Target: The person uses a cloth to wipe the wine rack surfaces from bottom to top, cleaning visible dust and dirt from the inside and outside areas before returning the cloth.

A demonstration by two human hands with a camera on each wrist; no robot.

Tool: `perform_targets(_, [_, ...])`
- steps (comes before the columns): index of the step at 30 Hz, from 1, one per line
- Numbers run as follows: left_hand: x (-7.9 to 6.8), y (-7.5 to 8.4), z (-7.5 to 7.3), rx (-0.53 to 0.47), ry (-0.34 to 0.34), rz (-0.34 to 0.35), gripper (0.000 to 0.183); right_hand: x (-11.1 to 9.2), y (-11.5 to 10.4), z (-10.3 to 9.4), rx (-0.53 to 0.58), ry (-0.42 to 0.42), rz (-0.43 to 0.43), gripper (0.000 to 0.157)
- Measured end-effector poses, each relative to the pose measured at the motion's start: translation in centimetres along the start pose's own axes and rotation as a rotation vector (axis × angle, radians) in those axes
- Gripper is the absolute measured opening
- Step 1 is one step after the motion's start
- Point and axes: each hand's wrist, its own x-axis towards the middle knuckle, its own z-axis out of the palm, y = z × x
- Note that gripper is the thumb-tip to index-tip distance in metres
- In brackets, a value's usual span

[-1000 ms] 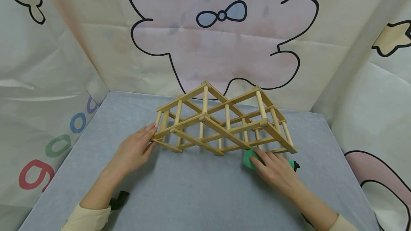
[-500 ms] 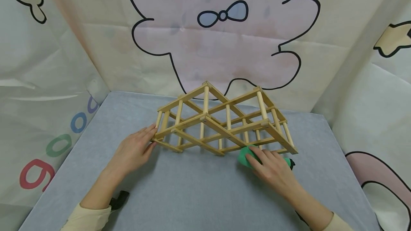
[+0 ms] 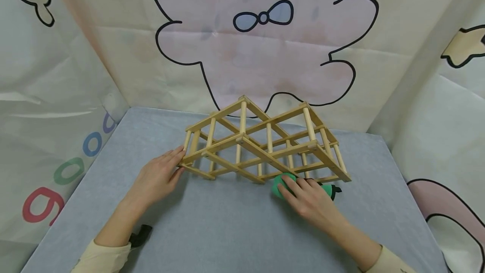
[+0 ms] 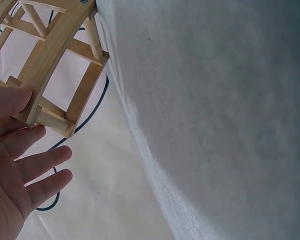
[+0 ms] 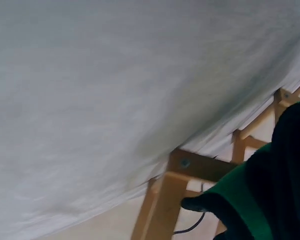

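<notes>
A wooden lattice rack (image 3: 259,147) of crossed slats and round dowels stands spread out on the blue-grey cloth. My left hand (image 3: 161,177) pinches its left end; in the left wrist view the thumb lies on a slat (image 4: 49,65) and the other fingers stay loosely spread. My right hand (image 3: 312,202) grips a bunched green cloth (image 3: 279,186) with black trim and holds it at the rack's lower front slat. The dark and green folds of that cloth (image 5: 247,197) fill the lower right of the right wrist view, and the right fingers are hidden there.
The covered table (image 3: 227,231) has a printed backdrop (image 3: 261,66) behind it and printed sheets at both sides. A small black object (image 3: 141,236) shows beside the left wrist.
My right hand has slid left along the rack's lower front with the green cloth in it. The left hand and the rack have stayed in place.
</notes>
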Motion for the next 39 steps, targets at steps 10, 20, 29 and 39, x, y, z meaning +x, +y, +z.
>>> perform_targets(10, [0.3, 0.3, -0.2, -0.010, -0.015, -0.002, 0.053, 1.4, -1.1, 1.8, -0.047, -0.092, 0.008, 0.050])
perform_targets(20, [0.2, 0.3, -0.2, -0.006, -0.018, -0.012, 0.052, 1.7, -1.6, 3.0, 0.003, -0.206, -0.004, 0.037])
perform_targets(29, [0.1, 0.2, -0.2, -0.008, -0.028, -0.014, 0.052, 2.8, -2.4, 3.6, -0.001, -0.167, -0.022, 0.048])
perform_targets(39, [0.0, 0.1, -0.2, -0.005, -0.018, -0.018, 0.053, 5.7, -4.1, 4.1, -0.014, -0.099, -0.029, 0.032])
